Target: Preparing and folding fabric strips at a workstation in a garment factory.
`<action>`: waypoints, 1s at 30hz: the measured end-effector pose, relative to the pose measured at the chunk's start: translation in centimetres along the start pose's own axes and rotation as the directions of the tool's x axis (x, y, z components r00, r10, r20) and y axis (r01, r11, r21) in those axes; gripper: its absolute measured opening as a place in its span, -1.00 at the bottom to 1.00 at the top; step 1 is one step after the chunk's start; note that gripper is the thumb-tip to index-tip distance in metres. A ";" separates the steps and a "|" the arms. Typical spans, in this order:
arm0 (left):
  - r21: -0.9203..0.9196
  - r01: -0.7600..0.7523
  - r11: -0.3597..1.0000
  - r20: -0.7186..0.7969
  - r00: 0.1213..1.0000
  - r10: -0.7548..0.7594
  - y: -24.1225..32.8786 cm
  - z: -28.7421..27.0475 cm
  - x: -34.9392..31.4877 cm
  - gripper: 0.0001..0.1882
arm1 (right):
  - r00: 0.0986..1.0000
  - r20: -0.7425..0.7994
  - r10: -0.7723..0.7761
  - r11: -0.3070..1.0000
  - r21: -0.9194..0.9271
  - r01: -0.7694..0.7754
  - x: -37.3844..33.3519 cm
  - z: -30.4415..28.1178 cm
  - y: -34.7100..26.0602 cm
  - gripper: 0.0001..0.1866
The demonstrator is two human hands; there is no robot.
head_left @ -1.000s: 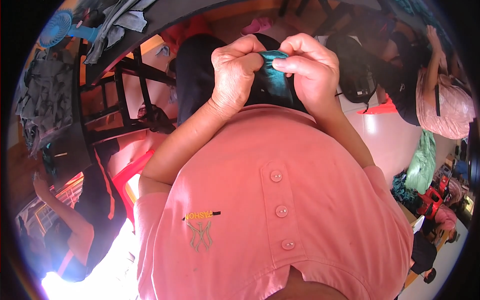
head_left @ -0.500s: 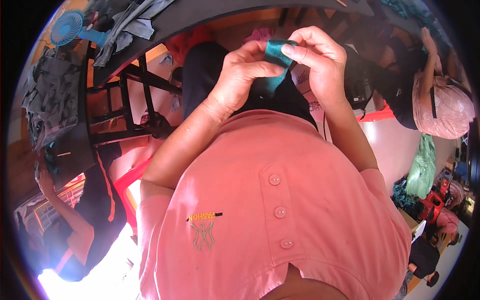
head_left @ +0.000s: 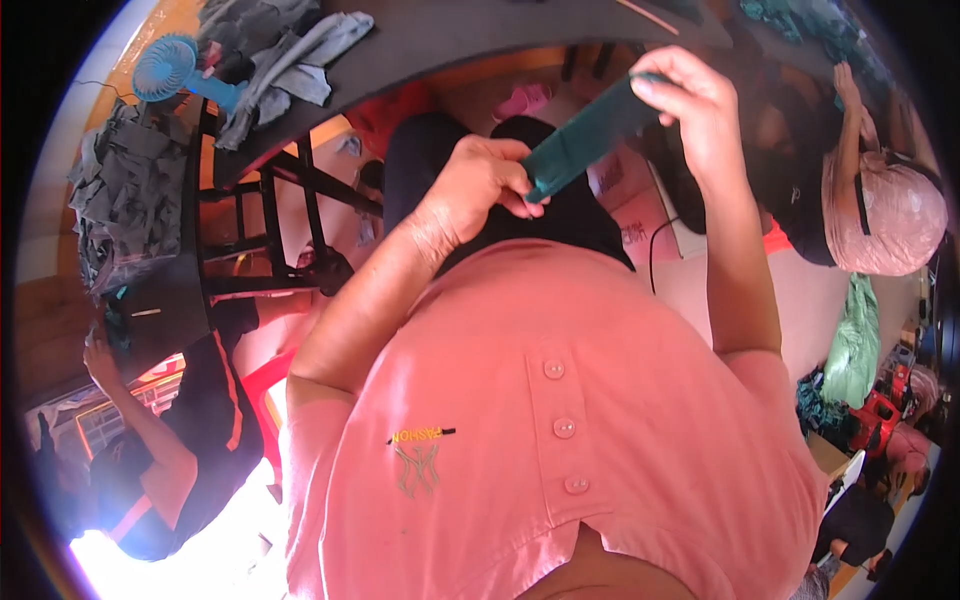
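A dark green strip of fabric (head_left: 590,138) stretches slantwise between my two hands, above my lap. My left hand (head_left: 485,180) is closed round its lower left end, the fingers curled over it. Higher up and to the right, my right hand (head_left: 690,95) pinches the other end between thumb and fingers. The strip looks flat and fairly taut. Its ends are partly hidden by my fingers.
Ahead lies a dark table (head_left: 440,45) with grey cloth pieces (head_left: 305,75) and a blue fan (head_left: 168,70). A grey cloth heap (head_left: 130,190) is at left. Black stool legs (head_left: 270,215) stand below. Other people work on both sides; a light green bag (head_left: 852,345) sits at right.
The green strip was short and bunched between my close hands; now it is drawn out long. My right hand has moved right, and my left hand slightly down.
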State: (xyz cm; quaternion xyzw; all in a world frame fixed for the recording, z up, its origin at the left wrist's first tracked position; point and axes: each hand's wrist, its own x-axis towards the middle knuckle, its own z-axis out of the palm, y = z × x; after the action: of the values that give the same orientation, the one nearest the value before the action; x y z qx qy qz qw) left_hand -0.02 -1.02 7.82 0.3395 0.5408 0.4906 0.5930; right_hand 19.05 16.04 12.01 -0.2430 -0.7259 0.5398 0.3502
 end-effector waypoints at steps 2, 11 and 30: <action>0.031 0.003 1.000 -0.034 0.999 -0.002 0.3 0.2 0.0 -0.79 | 0.987 -0.092 -0.132 0.991 -0.041 0.129 -0.8 0.5 -0.6 -0.89; 0.290 -0.204 0.935 -0.346 0.889 0.301 4.3 -2.7 0.8 -0.81 | 0.934 -0.326 -0.149 0.981 0.070 0.181 1.7 -4.3 0.9 -0.90; -0.098 -0.264 0.959 0.181 0.943 0.278 7.5 0.8 9.1 -0.50 | 0.876 0.398 -0.271 0.956 0.008 0.292 8.4 -0.2 -4.7 -0.96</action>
State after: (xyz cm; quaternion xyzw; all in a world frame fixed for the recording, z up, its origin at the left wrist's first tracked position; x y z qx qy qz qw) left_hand -1.46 9.83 12.15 0.4350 0.4108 0.5516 0.5812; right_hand 13.97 20.84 18.60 -0.0300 -0.8228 0.5020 0.2648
